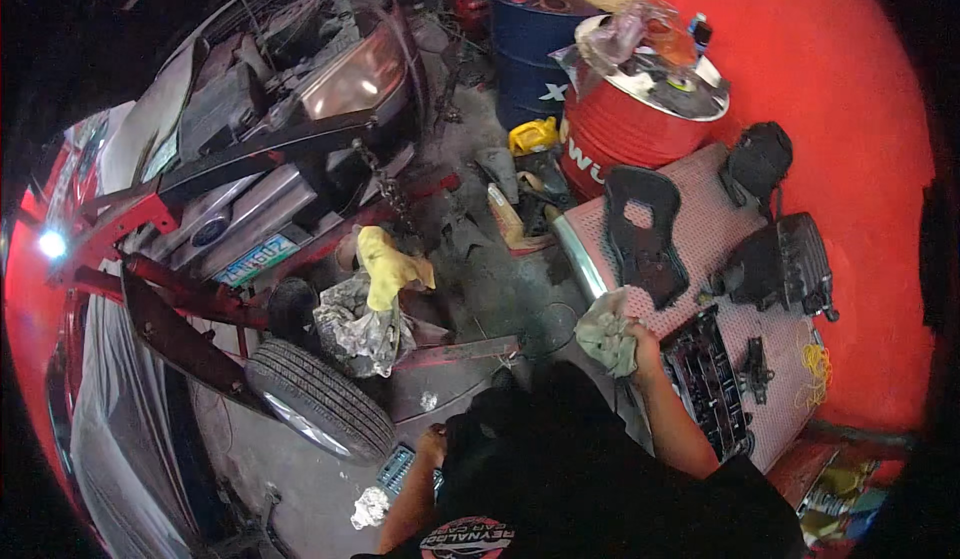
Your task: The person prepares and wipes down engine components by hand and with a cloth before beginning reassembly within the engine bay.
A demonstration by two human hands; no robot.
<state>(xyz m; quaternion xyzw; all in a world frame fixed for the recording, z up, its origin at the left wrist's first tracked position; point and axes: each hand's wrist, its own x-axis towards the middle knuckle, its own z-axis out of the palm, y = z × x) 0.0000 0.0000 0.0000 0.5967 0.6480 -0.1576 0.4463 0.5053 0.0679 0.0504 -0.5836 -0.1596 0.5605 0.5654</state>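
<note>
My right hand [648, 347] is closed around a grey-green rag [605, 335], which it lifts beside the near edge of the metal bench [690, 194]. Just beyond that wrist, a long black engine part [703, 374] lies on the bench. My left hand [433, 445] hangs low beside my dark shirt; its fingers are mostly hidden. Below it, partly covered by the arm, is a blue-grey tray of small tool-like pieces [396, 469]. A crumpled white cloth [370, 507] lies on the floor close by.
A car with its engine bay exposed [300, 89] stands left, with a tyre [320, 399] nearer me. A yellow cloth [385, 264] tops a heap of rags. Red [625, 129] and blue [530, 59] drums and a yellow jug [534, 136] stand ahead. Black parts [645, 234] cover the bench.
</note>
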